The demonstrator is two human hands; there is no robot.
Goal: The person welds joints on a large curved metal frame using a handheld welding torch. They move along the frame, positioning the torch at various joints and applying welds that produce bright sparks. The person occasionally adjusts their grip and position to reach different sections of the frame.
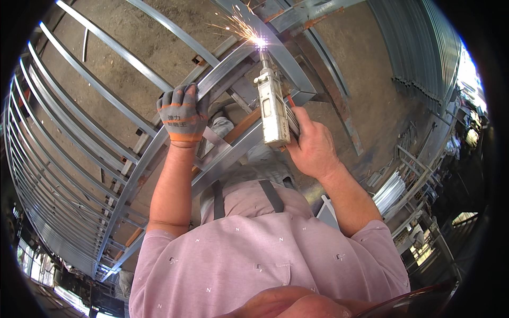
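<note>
My right hand (314, 142), bare, is wrapped round the grip of a handheld welding gun (272, 108) with a boxy, worn white body and a narrow nozzle. At the nozzle's tip a bright arc (260, 42) burns, and orange sparks fly up and to the left. The arc sits where a steel rail (225, 69) meets a wider steel beam (278, 53). My left hand (183, 115), in a grey glove with an orange cuff, grips the rail, its fingers curled over the top. The underside of that grip is hidden.
Many parallel steel bars (108, 95) run off the rail to the left. Corrugated metal sheets (413, 47) stand at the far right over a dirt floor (366, 69). A bundle of pale metal strips (389, 193) lies at the right. Rusty steel pieces (339, 119) lie beyond my right hand.
</note>
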